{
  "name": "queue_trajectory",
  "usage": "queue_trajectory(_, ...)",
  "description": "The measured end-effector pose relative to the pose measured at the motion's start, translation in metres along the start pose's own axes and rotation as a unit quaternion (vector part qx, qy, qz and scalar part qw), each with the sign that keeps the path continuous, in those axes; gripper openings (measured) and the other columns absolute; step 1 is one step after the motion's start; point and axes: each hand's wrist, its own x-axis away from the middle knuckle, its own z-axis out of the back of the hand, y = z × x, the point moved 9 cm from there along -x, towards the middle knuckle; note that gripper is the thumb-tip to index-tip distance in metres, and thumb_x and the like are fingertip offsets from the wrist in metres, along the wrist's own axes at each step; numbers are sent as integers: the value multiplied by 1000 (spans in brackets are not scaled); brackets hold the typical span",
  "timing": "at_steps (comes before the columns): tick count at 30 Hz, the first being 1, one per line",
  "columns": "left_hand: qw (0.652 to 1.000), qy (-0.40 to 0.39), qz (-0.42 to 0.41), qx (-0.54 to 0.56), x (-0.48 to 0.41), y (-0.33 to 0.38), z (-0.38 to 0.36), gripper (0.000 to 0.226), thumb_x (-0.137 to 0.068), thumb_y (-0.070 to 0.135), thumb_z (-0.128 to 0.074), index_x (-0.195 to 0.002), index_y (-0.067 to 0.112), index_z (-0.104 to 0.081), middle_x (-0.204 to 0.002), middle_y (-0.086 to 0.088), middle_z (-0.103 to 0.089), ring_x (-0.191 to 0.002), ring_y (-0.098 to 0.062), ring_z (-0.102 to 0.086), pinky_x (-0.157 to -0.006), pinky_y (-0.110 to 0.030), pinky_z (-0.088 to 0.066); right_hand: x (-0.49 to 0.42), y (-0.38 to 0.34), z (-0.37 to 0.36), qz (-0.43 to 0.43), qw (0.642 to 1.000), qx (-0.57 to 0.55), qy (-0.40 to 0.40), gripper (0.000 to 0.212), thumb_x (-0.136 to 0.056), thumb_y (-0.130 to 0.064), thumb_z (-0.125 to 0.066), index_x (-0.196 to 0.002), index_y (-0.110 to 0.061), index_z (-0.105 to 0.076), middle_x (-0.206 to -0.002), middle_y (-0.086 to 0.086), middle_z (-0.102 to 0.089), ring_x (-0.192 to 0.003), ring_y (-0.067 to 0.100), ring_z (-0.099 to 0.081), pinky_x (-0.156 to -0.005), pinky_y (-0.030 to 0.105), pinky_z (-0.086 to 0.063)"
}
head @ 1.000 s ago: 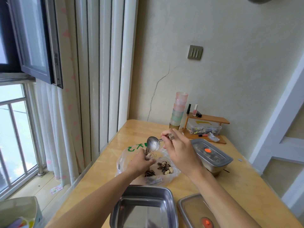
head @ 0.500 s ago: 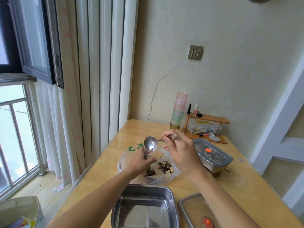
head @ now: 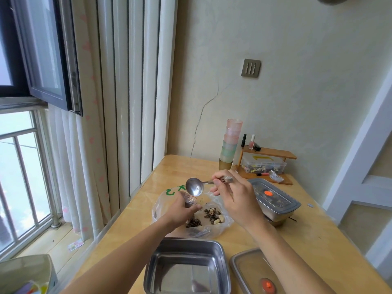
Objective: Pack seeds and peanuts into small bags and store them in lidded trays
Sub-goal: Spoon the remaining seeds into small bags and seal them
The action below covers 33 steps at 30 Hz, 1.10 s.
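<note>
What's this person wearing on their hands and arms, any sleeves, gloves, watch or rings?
Nothing that shows. The left hand and right hand are bare, no gloves, no visible rings. The left forearm and right forearm are uncovered down to the picture's edge: no sleeves, no watch or bracelet at either wrist.

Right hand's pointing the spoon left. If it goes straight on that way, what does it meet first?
Most likely the left hand, whose fingers hold a small bag just under the spoon bowl. The right hand holds the spoon close above them; depth from this one view is unclear.
</note>
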Motion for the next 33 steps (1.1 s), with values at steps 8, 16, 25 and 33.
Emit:
queue_trajectory(8, 994, 105, -6, -42, 0, 5, 26, 34, -100, 24, -65, -126, 12, -46, -113, -7, -68, -88, -10, -65, -70, -26, -57, 20, 49, 30, -206, 964, -70, 152, 24, -103, -32, -57, -99, -9, -64, -74, -2, -76, -64, 5, -75, -56, 20, -59)
queue_trajectory(16, 987, 123, -2, -103, 0, 6, 34, 38, -100, 26, -64, -130, 12, -45, -117, -4, -65, -97, -21, -66, -88, -41, -58, 83, 114, 12, -446, 860, -167, 185, 39, -102, -33, -63, -84, 2, -65, -64, 10, -75, -60, 26, -77, -60, 36, -61)
queue_trajectory(25, 980, 98, 13, -171, 5, -5, 32, 38, -98, 29, -65, -125, 17, -41, -97, 2, -68, -93, -24, -70, -92, -51, -56, 108, 127, 13, -486, 813, -193, 256, 34, -102, -25, -65, -85, 3, -61, -65, 16, -74, -60, 30, -76, -64, 42, -62)
queue_trajectory(33, 978, 83, 18, -192, 3, -11, 29, 40, -97, 34, -66, -121, 21, -38, -94, 3, -66, -92, -24, -70, -90, -51, -57, 100, 109, 4, -424, 868, -150, 210, 17, -101, -19, -66, -91, -5, -65, -76, 9, -77, -66, 19, -78, -65, 35, -64)
